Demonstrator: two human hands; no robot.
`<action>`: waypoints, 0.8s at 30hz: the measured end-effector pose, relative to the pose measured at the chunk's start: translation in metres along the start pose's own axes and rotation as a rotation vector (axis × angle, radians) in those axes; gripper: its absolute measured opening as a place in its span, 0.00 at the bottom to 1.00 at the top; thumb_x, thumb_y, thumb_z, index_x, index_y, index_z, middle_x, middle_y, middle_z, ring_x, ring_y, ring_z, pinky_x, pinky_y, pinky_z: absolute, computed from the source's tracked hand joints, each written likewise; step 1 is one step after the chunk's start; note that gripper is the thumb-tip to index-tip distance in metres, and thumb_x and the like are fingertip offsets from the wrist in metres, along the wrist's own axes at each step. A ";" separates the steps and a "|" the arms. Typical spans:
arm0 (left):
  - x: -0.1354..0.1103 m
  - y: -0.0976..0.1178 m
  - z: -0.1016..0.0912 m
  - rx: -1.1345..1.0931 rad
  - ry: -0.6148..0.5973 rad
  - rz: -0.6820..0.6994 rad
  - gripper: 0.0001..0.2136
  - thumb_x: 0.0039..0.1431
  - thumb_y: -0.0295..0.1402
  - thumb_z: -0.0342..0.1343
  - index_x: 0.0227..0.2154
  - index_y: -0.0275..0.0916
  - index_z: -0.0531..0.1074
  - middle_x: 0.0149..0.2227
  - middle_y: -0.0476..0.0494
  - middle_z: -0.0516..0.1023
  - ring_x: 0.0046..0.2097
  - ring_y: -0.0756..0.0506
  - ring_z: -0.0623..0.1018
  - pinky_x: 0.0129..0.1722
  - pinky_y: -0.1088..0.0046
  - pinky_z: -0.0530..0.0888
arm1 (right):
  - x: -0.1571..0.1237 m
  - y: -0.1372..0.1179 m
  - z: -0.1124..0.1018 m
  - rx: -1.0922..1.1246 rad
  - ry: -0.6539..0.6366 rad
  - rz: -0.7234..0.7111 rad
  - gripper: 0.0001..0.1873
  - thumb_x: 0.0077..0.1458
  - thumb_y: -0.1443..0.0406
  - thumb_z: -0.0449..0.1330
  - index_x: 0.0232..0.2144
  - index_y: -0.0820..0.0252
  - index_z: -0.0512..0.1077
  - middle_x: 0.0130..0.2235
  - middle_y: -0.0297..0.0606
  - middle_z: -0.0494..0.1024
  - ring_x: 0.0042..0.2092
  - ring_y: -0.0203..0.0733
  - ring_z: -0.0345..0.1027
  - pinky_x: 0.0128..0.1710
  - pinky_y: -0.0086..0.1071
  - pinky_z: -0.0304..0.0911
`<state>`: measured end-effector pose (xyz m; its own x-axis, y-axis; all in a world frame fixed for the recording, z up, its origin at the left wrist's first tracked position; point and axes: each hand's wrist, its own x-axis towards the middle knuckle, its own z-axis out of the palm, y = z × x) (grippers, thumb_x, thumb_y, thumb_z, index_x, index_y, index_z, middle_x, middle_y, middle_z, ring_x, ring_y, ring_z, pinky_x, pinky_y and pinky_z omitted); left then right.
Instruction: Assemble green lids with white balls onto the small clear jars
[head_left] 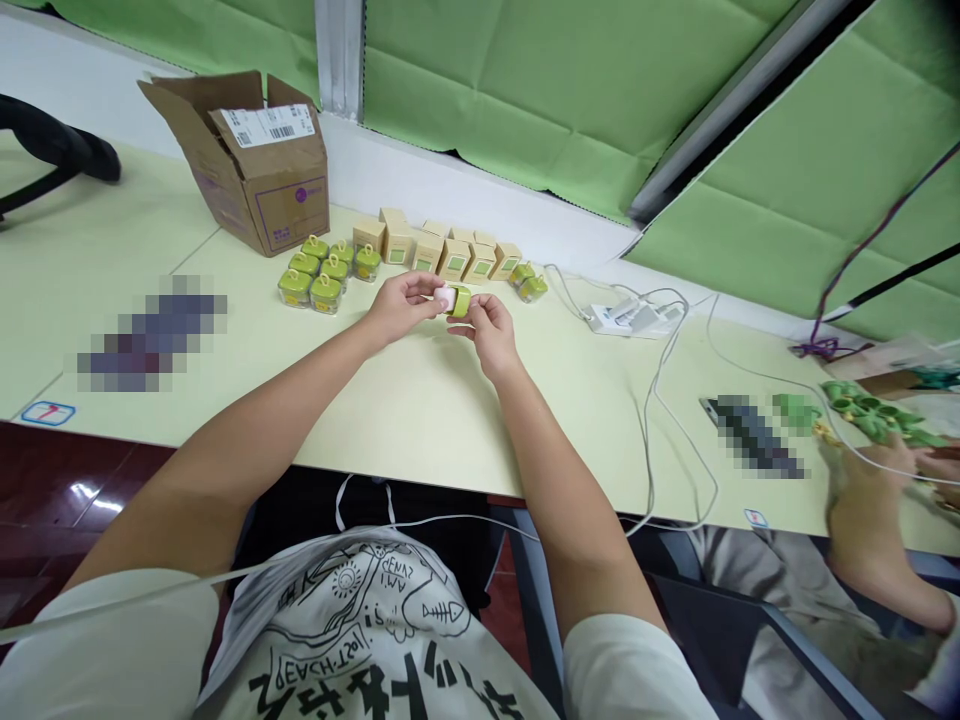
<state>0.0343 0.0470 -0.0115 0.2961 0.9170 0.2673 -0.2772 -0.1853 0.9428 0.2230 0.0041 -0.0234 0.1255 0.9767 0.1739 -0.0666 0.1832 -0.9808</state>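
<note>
Above the table, in front of the small boxes, my two hands meet. My left hand point(403, 308) pinches a small whitish piece point(445, 298) whose kind I cannot make out. A green lid point(459, 301) is pinched in my right hand point(491, 335), up against the whitish piece. Left of my hands stand several small clear containers with green lids point(326, 290), some with a looped handle on top. Two similar green-lidded containers point(532, 288) sit to the right. Behind runs a row of small tan cardboard boxes point(454, 258).
An open cardboard carton point(285, 205) stands at the back left. A white power strip point(634, 318) with cables lies to the right, its cords trailing over the table edge. Farther right, a co-worker's hand point(885, 465) is near green pieces point(874, 412). Blurred dark objects lie on both sides.
</note>
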 end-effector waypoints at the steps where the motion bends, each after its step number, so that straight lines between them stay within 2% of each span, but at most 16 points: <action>1: 0.000 0.000 0.001 -0.004 0.000 0.002 0.18 0.46 0.28 0.75 0.42 0.36 0.81 0.43 0.42 0.87 0.40 0.48 0.84 0.41 0.71 0.81 | 0.000 0.000 0.001 0.020 0.000 0.013 0.22 0.59 0.47 0.74 0.37 0.52 0.69 0.36 0.28 0.80 0.39 0.38 0.82 0.46 0.39 0.84; 9: -0.004 0.001 0.005 -0.018 0.024 0.003 0.17 0.47 0.28 0.75 0.40 0.35 0.80 0.42 0.43 0.86 0.41 0.48 0.83 0.43 0.70 0.81 | -0.004 -0.006 0.008 0.195 -0.025 0.102 0.20 0.57 0.53 0.75 0.40 0.51 0.70 0.38 0.29 0.85 0.40 0.41 0.85 0.53 0.45 0.85; 13: -0.005 0.002 0.005 -0.019 0.033 0.002 0.16 0.47 0.28 0.74 0.40 0.35 0.80 0.42 0.44 0.85 0.42 0.48 0.83 0.44 0.70 0.82 | -0.007 -0.013 0.009 0.256 -0.104 0.109 0.27 0.50 0.50 0.79 0.44 0.52 0.74 0.42 0.31 0.87 0.42 0.42 0.86 0.57 0.45 0.84; 17: -0.005 0.001 0.005 -0.012 0.030 -0.003 0.15 0.47 0.28 0.74 0.39 0.35 0.80 0.41 0.44 0.85 0.43 0.48 0.83 0.44 0.70 0.82 | -0.008 -0.012 0.009 0.242 -0.102 0.097 0.33 0.40 0.50 0.85 0.44 0.51 0.76 0.42 0.31 0.88 0.40 0.39 0.85 0.55 0.41 0.84; 24: -0.003 0.002 0.004 -0.030 0.036 -0.007 0.17 0.45 0.28 0.75 0.40 0.36 0.82 0.41 0.43 0.87 0.42 0.47 0.84 0.42 0.70 0.82 | -0.006 -0.010 0.005 0.227 -0.054 0.106 0.36 0.37 0.47 0.86 0.43 0.50 0.76 0.42 0.31 0.88 0.41 0.41 0.85 0.54 0.41 0.84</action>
<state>0.0369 0.0426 -0.0091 0.2656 0.9304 0.2526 -0.3025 -0.1684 0.9382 0.2178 -0.0025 -0.0145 0.0529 0.9953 0.0814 -0.2974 0.0935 -0.9502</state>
